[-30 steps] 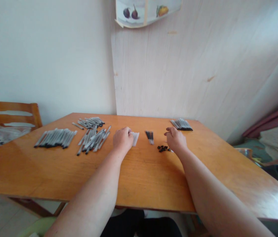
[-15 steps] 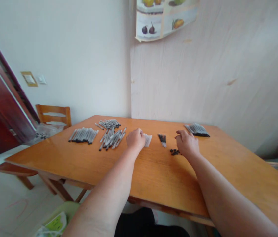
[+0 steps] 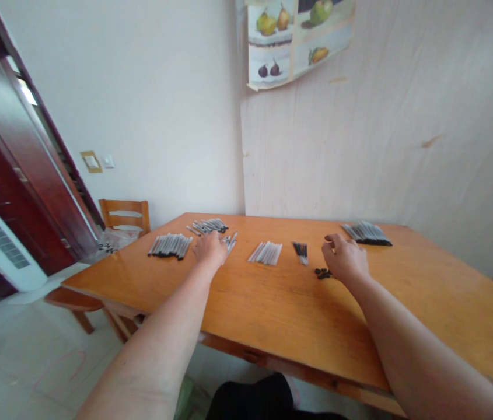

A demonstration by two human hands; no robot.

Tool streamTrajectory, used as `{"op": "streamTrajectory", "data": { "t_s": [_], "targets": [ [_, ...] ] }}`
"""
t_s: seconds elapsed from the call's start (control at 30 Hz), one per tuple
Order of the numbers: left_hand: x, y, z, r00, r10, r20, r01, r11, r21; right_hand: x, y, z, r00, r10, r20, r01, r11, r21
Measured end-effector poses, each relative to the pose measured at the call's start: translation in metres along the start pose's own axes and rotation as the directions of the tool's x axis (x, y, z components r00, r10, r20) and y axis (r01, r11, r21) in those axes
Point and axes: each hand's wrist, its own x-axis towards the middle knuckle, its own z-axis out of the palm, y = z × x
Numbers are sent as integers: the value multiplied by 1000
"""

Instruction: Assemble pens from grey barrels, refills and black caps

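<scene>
My left hand (image 3: 211, 251) reaches over the middle pile of loose grey-and-black pen-like tubes (image 3: 230, 240) on the left half of the table. Its fingertips are hidden behind the hand, so what they touch cannot be made out. My right hand (image 3: 346, 258) hovers just beside a few small black caps (image 3: 322, 273), fingers loosely curved and apart, with nothing visible in them. Between my hands lie a row of clear white tubes (image 3: 266, 253) and a small fan of thin black-and-clear refills (image 3: 300, 253).
Further grey tubes with black ends lie in a left group (image 3: 170, 246), a back group (image 3: 212, 226) and a right bundle (image 3: 367, 232). All rest on the wooden table (image 3: 264, 315). A wooden chair (image 3: 124, 214) with a plastic bag (image 3: 112, 242) stands beyond the left edge.
My left hand has moved left from the white tubes to the loose grey pile, uncovering the white row. My right hand stays by the black caps. The view has swung slightly left.
</scene>
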Motion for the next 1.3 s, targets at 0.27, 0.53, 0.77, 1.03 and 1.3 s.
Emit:
{"op": "streamTrajectory", "data": {
  "t_s": [0.27,0.53,0.77,1.03,1.3],
  "targets": [
    [1,-26,5,997,-71,34,69,995,66,0,0,0,999,-16,35,16,1000,-15],
    [-1,-24,11,997,-62,45,58,995,81,-1,1,1,999,-35,33,37,998,-43],
    [-4,-25,11,998,-55,4,55,996,66,0,1,3,998,-31,57,34,998,-52],
    [-5,-29,13,998,1,-69,1,1000,31,-1,2,3,998,-35,59,37,999,-35],
    [-5,-4,6,990,-3,-141,-41,952,-303,-2,-2,2,999,-46,21,45,998,53]
  ]
}}
